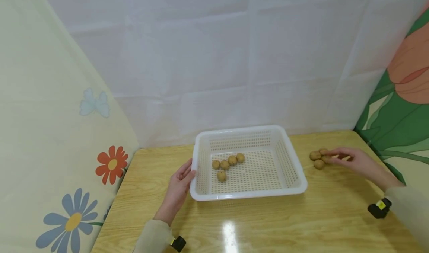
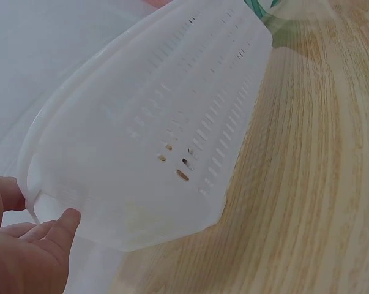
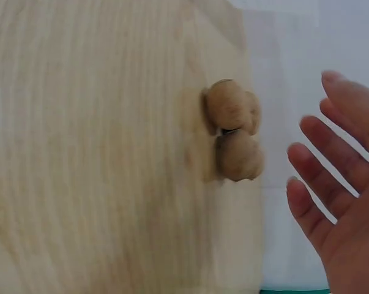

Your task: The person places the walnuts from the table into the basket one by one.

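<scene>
1. Left grip (image 1: 178, 188), just left of the frame's lower centre, is closed about the left rim of the basket, thumb and fingers pinching its edge. On that wrist sits a black device (image 1: 178, 243) with a yellow patch; no writing can be read on it.

2. White plastic perforated basket (image 1: 248, 194) fills the lower centre on the wood-grain surface (image 1: 268, 227), its long axis running left to right. No brand or label shows on it.

3. Five walnuts (image 1: 222, 176) lie in the basket's left half: four in a slanting row, one nearer the bottom of the frame.

4. Four loose walnuts (image 1: 318, 164) cluster on the surface right of the basket, at lower right. They lie directly left of the right grip, by far the nearer hand.

5. Right grip (image 1: 360, 164) is spread loosely, its fingertips at the cluster. The right wrist view shows a gap and nothing held. Its black wrist unit (image 1: 380, 208) has a yellow patch too small to read.
</scene>
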The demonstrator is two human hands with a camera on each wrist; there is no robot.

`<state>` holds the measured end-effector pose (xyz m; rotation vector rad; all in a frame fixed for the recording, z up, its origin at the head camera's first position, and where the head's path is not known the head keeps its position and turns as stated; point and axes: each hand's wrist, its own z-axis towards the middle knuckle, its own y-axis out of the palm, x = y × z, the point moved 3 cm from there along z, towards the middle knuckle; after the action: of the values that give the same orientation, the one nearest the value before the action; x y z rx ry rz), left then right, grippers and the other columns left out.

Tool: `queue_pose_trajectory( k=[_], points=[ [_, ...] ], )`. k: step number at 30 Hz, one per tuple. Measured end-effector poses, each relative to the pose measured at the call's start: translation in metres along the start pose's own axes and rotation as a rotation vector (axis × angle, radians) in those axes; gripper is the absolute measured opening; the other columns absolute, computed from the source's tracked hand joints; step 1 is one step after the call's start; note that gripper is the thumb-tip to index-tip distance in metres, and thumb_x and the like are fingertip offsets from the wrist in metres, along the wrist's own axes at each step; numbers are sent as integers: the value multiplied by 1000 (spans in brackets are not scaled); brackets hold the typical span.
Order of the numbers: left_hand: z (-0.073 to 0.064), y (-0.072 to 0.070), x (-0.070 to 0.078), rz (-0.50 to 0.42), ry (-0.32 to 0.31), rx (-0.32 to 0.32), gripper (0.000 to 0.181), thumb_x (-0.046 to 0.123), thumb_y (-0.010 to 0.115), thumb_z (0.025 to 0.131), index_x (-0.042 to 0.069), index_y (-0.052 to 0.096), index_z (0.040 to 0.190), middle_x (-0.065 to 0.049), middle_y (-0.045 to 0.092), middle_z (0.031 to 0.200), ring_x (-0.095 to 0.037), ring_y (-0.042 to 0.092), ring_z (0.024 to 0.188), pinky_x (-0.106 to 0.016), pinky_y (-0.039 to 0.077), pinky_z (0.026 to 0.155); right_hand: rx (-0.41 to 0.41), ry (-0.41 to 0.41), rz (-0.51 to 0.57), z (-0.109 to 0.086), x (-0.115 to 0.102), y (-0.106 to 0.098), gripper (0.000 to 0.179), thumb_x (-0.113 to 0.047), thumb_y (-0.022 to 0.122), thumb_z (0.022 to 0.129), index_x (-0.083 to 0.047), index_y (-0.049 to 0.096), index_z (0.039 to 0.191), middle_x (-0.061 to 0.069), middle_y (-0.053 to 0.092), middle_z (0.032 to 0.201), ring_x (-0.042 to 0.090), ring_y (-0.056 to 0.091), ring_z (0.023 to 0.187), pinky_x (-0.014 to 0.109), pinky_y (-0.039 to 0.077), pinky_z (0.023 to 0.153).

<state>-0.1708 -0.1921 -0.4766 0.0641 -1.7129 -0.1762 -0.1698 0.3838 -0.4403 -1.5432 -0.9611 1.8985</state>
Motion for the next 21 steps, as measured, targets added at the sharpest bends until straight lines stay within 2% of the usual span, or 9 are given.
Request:
queue_pose_trajectory(
  k=[2,4,9,12,21],
  points=[
    [0,0,0,-1,-1,-2,56,6,54,108,5,36,161,-15,43,162,-27,47,144,-27,53,104,19,47,-19,-3,7,3,38,-25,72,101,-1,70,130,23,68,127,-9,54,91,26,53,67],
    [-1,0,1,-5,-1,-2,56,6,54,108,5,35,161,-15,43,162,-27,47,144,-27,53,104,36,86,-33,-4,12,8,41,-28,72,100,-1,69,132,26,66,131,-3,56,93,28,53,68],
    [-1,0,1,-4,0,-3,56,7,55,108,5,36,161,-15,43,162,-26,46,145,-26,53,104,64,134,-67,-5,21,18,45,-31,71,101,2,67,133,31,64,130,25,64,98,29,51,67],
    [-1,0,1,1,0,1,56,7,55,108,5,36,161,-15,43,162,-26,46,145,-27,53,104,60,150,-66,-4,23,21,48,-30,69,102,6,65,133,32,64,127,35,65,99,29,50,66],
    [-2,1,2,-2,-10,0,56,7,55,108,5,36,161,-15,43,162,-28,46,145,-27,53,104,4,159,-69,3,38,24,48,-25,69,103,12,60,133,36,64,124,39,66,97,38,55,74]
  ],
)
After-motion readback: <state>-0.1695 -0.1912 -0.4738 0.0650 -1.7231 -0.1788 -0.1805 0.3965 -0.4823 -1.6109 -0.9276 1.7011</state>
